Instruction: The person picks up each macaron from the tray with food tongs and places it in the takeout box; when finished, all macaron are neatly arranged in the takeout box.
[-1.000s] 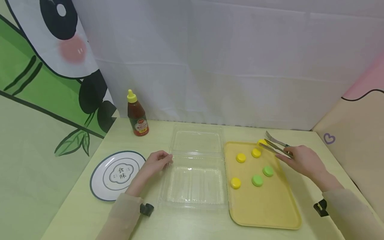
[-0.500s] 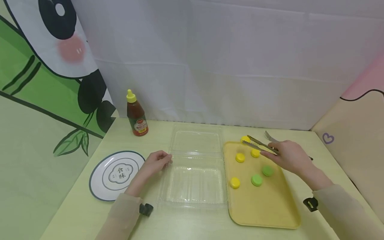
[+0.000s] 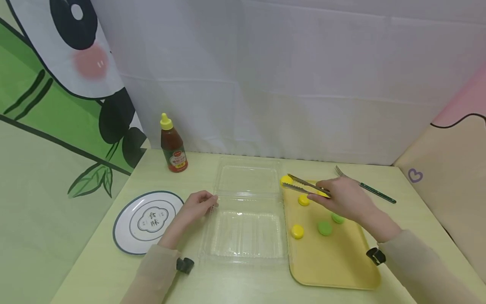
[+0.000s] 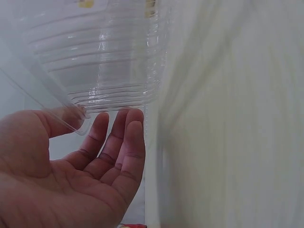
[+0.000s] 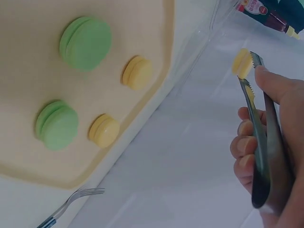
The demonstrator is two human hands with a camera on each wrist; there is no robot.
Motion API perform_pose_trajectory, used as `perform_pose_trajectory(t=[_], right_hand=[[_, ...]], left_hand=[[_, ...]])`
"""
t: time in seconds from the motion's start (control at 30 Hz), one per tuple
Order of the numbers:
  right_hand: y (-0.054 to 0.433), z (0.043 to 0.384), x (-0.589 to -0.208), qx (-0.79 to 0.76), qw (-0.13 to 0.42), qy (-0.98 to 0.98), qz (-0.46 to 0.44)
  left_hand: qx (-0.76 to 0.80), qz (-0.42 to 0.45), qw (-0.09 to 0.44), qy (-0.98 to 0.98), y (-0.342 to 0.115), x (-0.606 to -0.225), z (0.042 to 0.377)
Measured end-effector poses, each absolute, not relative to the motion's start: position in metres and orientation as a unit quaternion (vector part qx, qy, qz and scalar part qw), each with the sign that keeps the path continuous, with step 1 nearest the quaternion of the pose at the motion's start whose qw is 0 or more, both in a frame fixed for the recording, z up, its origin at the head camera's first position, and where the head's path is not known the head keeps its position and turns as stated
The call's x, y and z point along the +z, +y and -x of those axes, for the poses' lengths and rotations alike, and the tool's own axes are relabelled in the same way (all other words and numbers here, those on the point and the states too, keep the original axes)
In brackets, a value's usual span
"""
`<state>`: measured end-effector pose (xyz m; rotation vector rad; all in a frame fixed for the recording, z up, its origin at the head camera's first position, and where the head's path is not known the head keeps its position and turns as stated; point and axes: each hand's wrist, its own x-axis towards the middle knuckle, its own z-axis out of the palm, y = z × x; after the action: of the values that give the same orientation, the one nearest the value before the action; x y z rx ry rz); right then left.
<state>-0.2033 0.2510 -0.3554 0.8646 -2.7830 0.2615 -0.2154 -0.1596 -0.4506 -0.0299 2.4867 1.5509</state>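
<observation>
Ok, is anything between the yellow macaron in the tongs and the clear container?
Nothing visible. In the head view, the yellow macaron in the tongs appears at the right edge of the clear container; the left hand is at its left edge, out of that path.

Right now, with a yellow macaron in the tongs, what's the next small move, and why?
I'd probably shift the tongs left over the near half of the open plastic clamshell: they pinch the yellow macaron, seen by the clamshell's right edge in the head view, and the left grip holds the opposite edge.
</observation>
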Motion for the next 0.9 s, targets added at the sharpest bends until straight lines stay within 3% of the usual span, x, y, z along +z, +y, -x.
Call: perform_pose_trajectory(t=[0.6,0.9], right_hand=[[0.199,0.200,-0.366,0.111,0.109,-0.915,-0.371],[0.183,0.198,-0.373,0.126,0.074,-0.914,-0.377]], left_hand=[[0.520,0.015,0.106,0.847,-0.160,-0.449,0.215],[0.522,0.007,0.104,0.847,-0.160,-0.450,0.215]])
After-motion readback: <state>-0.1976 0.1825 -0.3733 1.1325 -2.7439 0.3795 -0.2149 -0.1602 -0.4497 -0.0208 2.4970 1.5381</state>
